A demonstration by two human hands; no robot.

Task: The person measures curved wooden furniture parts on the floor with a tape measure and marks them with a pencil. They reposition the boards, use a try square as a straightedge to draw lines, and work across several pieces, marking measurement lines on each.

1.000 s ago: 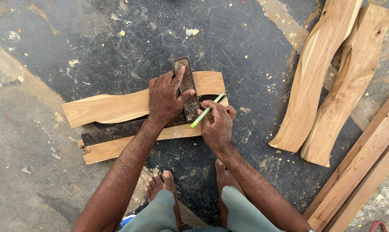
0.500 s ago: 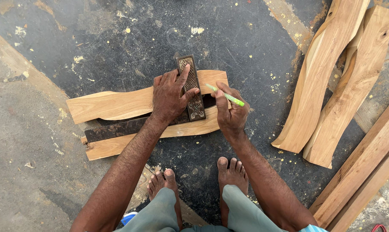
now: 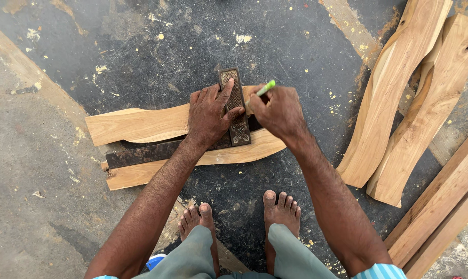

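Two curved pale wooden pieces (image 3: 136, 124) lie side by side on the dark floor. A try square rests across them, its patterned dark stock (image 3: 236, 111) upright in view and its rusty blade (image 3: 146, 153) running left between the pieces. My left hand (image 3: 209, 116) presses down on the stock and the wood. My right hand (image 3: 278, 111) grips a green pencil (image 3: 265, 88), its tip hidden at the right side of the stock.
Two more curved wooden pieces (image 3: 399, 98) lie at the right, with straight planks (image 3: 440, 206) beyond them at the lower right. My bare feet (image 3: 280, 209) stand just below the work. Sawdust flecks dot the floor.
My right hand has moved up and turned, so the pencil now points up and away at the stock's right edge. The view has shifted slightly. My left hand stays on the square.
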